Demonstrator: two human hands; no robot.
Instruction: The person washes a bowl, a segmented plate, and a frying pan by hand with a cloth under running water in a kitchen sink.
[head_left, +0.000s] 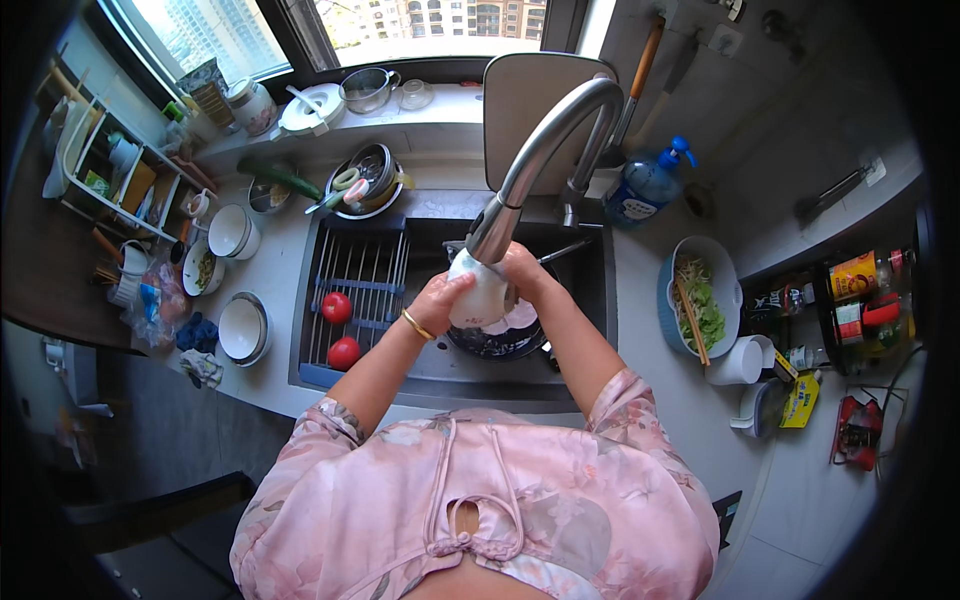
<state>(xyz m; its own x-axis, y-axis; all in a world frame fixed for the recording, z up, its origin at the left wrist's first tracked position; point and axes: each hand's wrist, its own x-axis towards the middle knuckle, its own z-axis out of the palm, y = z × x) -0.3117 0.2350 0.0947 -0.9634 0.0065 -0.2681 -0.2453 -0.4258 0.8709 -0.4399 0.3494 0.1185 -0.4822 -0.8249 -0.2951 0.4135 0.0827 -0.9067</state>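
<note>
Under the head of the steel faucet (504, 217), my left hand (441, 300) grips a white bowl (478, 296) from the left side, thumb across its outside. My right hand (521, 271) is on the bowl's right edge; its fingers are partly hidden behind the bowl and the faucet head. Below them, a dark pan (499, 345) lies in the black sink (450, 379), with something pale pink inside. A metal handle or utensil (566, 251) slants up behind my right wrist. Two tomatoes (337, 307) rest on the metal draining rack (364, 255) at the sink's left.
Left of the sink stand stacked white bowls (241, 328), a cucumber (281, 178) and nested metal bowls (366, 184) with scissors (351, 187). Behind are a cutting board (540, 112) and a blue pump bottle (641, 187). At right, a basket (667, 300) holds greens and chopsticks.
</note>
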